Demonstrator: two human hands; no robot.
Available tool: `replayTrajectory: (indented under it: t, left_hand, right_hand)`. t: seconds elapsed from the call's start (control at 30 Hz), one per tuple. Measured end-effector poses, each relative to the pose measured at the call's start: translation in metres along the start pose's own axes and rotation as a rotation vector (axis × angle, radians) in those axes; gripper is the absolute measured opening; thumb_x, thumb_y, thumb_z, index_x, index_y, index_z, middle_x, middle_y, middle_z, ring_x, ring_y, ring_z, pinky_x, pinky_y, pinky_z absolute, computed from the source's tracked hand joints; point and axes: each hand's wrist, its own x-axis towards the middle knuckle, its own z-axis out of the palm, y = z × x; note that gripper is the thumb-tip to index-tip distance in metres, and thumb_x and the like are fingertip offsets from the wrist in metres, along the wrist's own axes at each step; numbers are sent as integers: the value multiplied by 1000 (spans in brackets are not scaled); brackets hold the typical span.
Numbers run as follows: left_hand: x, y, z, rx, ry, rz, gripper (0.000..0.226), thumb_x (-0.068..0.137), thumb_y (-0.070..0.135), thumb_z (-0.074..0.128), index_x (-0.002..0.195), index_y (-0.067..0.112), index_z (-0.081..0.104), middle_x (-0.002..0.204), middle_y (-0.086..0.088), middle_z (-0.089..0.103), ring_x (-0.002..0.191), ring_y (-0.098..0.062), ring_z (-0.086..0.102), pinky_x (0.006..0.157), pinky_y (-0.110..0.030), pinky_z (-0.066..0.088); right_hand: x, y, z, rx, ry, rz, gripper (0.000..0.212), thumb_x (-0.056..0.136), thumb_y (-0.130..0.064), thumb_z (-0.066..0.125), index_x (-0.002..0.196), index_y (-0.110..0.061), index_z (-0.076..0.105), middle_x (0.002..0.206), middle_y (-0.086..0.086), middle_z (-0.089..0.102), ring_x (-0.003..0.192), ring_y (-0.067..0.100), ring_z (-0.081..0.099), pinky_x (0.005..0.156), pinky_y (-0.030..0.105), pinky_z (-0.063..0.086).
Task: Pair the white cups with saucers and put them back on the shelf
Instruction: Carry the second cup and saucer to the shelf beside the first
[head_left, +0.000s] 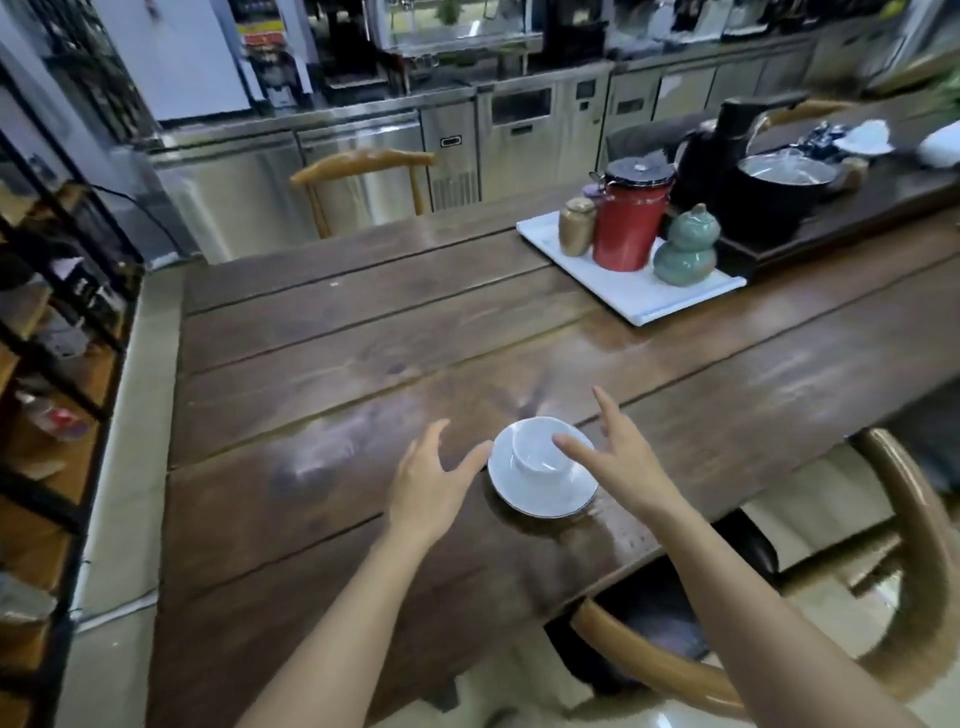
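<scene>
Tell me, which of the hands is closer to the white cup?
Right. The right hand has a fingertip over the white cup; the left hand is spread beside the saucer, left of the cup.

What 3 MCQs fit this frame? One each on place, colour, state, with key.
1. Where is the cup?
A. on the saucer
B. on the white tray
C. on the chair

2. What colour is the tall canister on the tray?
A. blue
B. red
C. yellow

3. What are the hands doing?
A. both open, holding nothing
B. left lifts the cup
C. right grips the canister

Key: 1 A, the cup sits in the saucer's middle on the table. 2 B, its body is red under a dark lid. 3 A, the left hand and right hand flank the saucer with fingers spread.
</scene>
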Motion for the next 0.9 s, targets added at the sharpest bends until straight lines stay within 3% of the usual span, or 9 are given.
replayTrajectory:
  t: [0.17,0.27,0.33,0.4,0.43,0.53,0.63,0.77,0.9]
  left_hand:
    - [55,2,36,-146,-186,-147,80,74,61,61,141,29,32,144,-7,41,128,-22,42,101,-39,35]
    - [68,-3,51,-268,-282,-286,90,73,57,66,146,29,21,147,-5,36,128,-22,41,104,-46,38]
    - [67,-5,56,-376,-354,-422,93,73,51,70,146,29,18,141,-1,40,115,-20,45,92,-46,48]
    - [67,-9,63,-456,-397,-530,78,74,41,73,137,21,32,131,1,48,100,-15,52,77,-44,56]
    - [67,-10,65,-486,-404,-556,63,75,36,74,124,15,42,126,0,52,96,-14,56,73,-43,58]
    - [65,-13,71,-556,-388,-589,41,76,27,72,108,12,51,108,-1,57,91,-13,60,69,-42,59]
    - [59,-11,69,-604,-350,-593,43,77,25,71,110,16,47,105,2,55,93,-14,58,69,-41,57]
    - [38,-8,54,-738,-300,-607,53,76,28,71,119,24,39,114,-2,56,102,-26,60,73,-39,53]
    - [2,-9,27,-860,-151,-580,56,77,30,72,122,26,39,117,-5,58,102,-29,63,77,-41,54]
  right_hand:
    - [45,24,-4,15,20,183,91,76,-51,67,148,-24,18,156,2,24,140,20,27,110,37,28]
    - [57,42,-1,30,-3,352,92,76,-53,66,146,-12,23,150,8,33,134,25,36,98,32,34]
    - [59,50,2,57,-39,436,74,72,-59,66,123,-8,49,118,8,54,105,22,54,78,26,38]
    - [61,54,6,99,-72,466,46,72,-58,66,81,-15,53,83,-1,54,69,13,53,57,22,36]
    - [62,54,7,138,-92,475,38,75,-54,66,76,-17,56,79,-3,59,64,10,56,53,20,38]
    - [64,56,13,169,-140,452,22,78,-43,68,82,-22,67,83,-3,70,70,8,66,54,17,45]
    - [62,57,16,171,-118,386,17,79,-39,68,79,-23,64,77,-7,67,64,2,63,50,13,42]
    - [58,46,21,247,-165,356,47,76,-44,69,106,-13,51,97,-1,60,81,12,59,59,23,41]
    - [49,12,33,282,-281,258,57,76,-46,68,116,-14,44,107,-1,58,94,16,60,68,31,49]
